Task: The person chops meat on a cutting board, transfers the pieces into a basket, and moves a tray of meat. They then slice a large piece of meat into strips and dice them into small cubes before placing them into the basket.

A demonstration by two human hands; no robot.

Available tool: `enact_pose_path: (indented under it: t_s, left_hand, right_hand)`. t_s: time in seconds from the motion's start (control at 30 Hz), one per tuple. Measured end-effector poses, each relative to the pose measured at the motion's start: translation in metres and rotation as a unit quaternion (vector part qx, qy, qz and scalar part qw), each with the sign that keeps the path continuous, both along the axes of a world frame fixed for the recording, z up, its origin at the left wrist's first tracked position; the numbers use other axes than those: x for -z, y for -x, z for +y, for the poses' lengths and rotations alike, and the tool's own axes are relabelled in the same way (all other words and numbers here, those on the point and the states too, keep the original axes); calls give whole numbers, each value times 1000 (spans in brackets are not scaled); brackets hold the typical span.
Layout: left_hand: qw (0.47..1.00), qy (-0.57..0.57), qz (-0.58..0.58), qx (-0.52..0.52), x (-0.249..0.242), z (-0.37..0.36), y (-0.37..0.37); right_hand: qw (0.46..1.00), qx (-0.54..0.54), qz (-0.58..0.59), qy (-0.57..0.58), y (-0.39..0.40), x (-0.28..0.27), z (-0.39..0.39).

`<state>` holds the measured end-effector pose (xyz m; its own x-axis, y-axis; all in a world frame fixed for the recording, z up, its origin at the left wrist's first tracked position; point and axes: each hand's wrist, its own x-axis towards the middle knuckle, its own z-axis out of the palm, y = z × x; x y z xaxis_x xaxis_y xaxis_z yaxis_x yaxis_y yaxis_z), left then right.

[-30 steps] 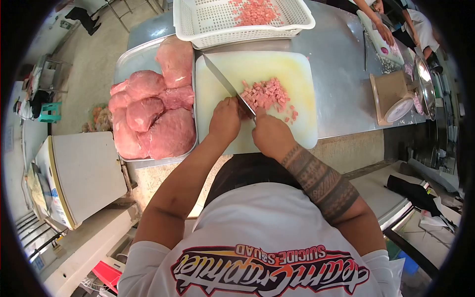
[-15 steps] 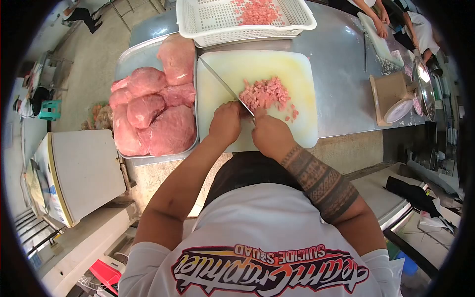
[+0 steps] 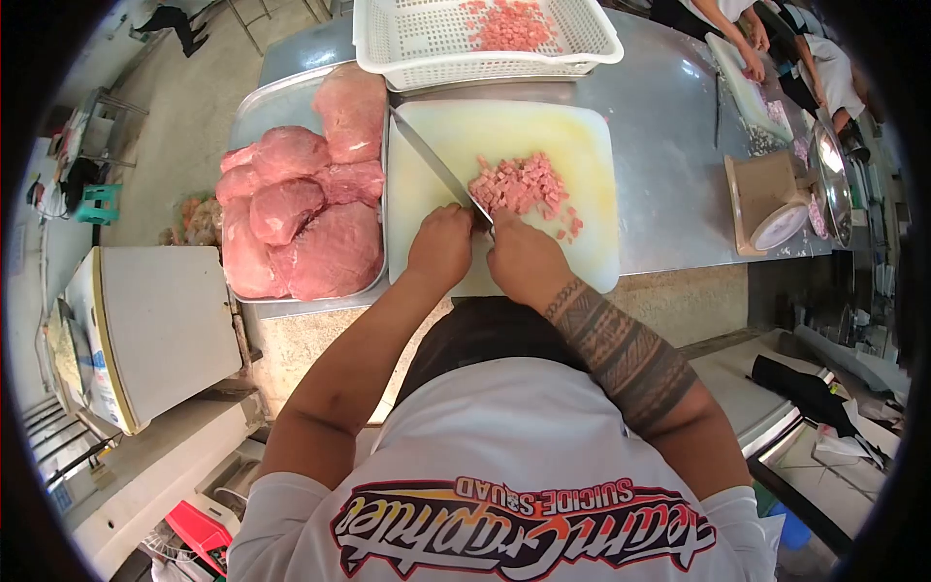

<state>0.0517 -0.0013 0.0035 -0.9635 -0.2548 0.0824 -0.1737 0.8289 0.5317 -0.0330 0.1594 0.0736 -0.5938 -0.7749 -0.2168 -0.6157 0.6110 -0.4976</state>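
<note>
My right hand (image 3: 527, 260) is closed around the handle of a long knife (image 3: 432, 158), whose blade slants away to the upper left over the white cutting board (image 3: 412, 267). Close beside the blade, my left hand (image 3: 439, 248) has its fingers curled in on a piece of meat that is mostly hidden by the fingers and the knife. Just beyond the knife, a heap of small pink diced meat (image 3: 522, 184) lies on the board, with a few loose cubes at its right side.
Left of the board, a metal tray (image 3: 262, 95) holds several large raw meat pieces (image 3: 325, 247). A white perforated basket (image 3: 485, 72) with diced meat stands behind. To the right are a scale (image 3: 766, 204), a metal bowl (image 3: 830, 170) and another person's hands (image 3: 753, 60) at a board.
My right hand and the knife handle have shifted slightly left, closer to my left hand. The whole view has moved a little; the diced heap looks the same.
</note>
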Motion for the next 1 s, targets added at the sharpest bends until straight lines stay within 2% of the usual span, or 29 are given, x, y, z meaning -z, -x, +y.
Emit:
enact_pose_path:
  t_s: [0.07, 0.17, 0.27, 0.37, 0.47, 0.57, 0.67, 0.8, 0.9, 1.0]
  left_hand:
    - [1000, -15, 9, 5, -2, 1, -1]
    - [1000, -5, -3, -7, -10, 4, -2]
    - [1000, 1, -9, -10, 0, 3, -4]
    - [1000, 24, 5, 10, -4, 2, -6]
    - [999, -27, -35, 20, -8, -10, -11]
    - [991, 15, 110, -68, -28, -11, -29]
    - [964, 115, 229, -71, -62, 6, -32]
    - [960, 211, 162, 85, -96, 54, -1]
    - [973, 186, 47, 129, -92, 84, 32]
    - [975, 199, -2, 95, -72, 94, 54]
  right_hand:
    - [1000, 8, 5, -3, 6, -5, -4]
    - [998, 10, -32, -46, -3, -44, 14]
    - [999, 31, -39, -4, -10, 9, 21]
    - [999, 12, 6, 53, 11, 17, -9]
    - [997, 5, 0, 71, 26, 8, 0]
    - [1000, -6, 18, 4, 25, -23, 36]
    - [979, -71, 187, -35, 33, -47, 66]
    - [953, -132, 274, -2, 57, -55, 85]
    - [938, -162, 305, 43, 66, -55, 97]
    - [939, -174, 284, 83, 72, -66, 122]
